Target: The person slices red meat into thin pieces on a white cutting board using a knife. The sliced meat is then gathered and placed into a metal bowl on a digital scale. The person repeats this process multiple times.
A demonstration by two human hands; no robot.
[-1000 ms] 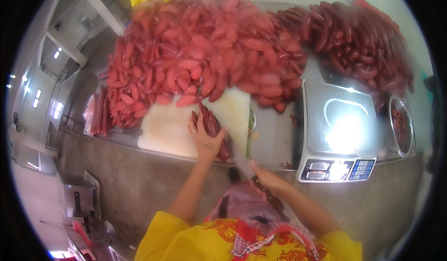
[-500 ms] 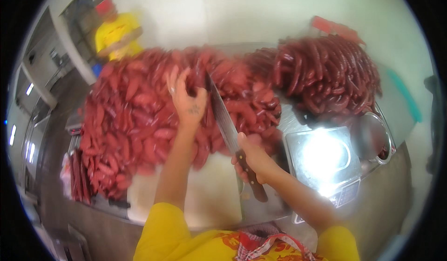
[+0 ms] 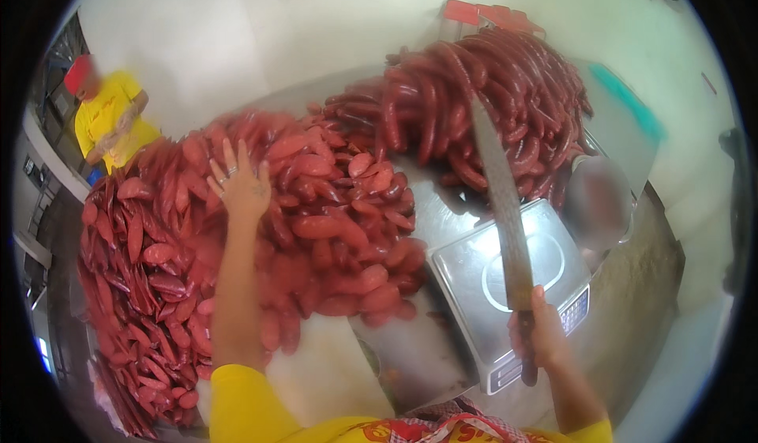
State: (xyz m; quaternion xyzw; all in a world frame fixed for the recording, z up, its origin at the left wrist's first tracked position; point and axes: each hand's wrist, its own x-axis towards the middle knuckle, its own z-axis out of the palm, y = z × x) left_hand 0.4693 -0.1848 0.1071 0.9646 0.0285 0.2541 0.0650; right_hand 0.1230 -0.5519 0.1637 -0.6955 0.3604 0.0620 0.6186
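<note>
My right hand (image 3: pixel 543 328) grips the dark wooden handle of a long, broad-bladed knife (image 3: pixel 504 206). Its blade points away from me, above the scale and toward the whole sausages. With fingers spread, my left hand (image 3: pixel 241 184) lies over a large heap of cut red sausages (image 3: pixel 316 230); it holds nothing, and whether the palm touches the pieces I cannot tell. Beyond the knife rises a pile of whole, dark red sausages (image 3: pixel 505 88). Part of a white cutting board (image 3: pixel 339 364) shows at the near edge of the cut heap.
A silver weighing scale (image 3: pixel 474 293) stands on the metal table (image 3: pixel 410 356) at the right. Next to it is a round metal bowl (image 3: pixel 600 206), its inside blurred. Red containers (image 3: pixel 489 16) sit behind the whole sausages. A person in yellow (image 3: pixel 114 119) stands at the far left.
My view has swung to the right. The knife has moved right, from above the cut heap to above the scale. My left hand has opened from a curled-finger pose to spread fingers.
</note>
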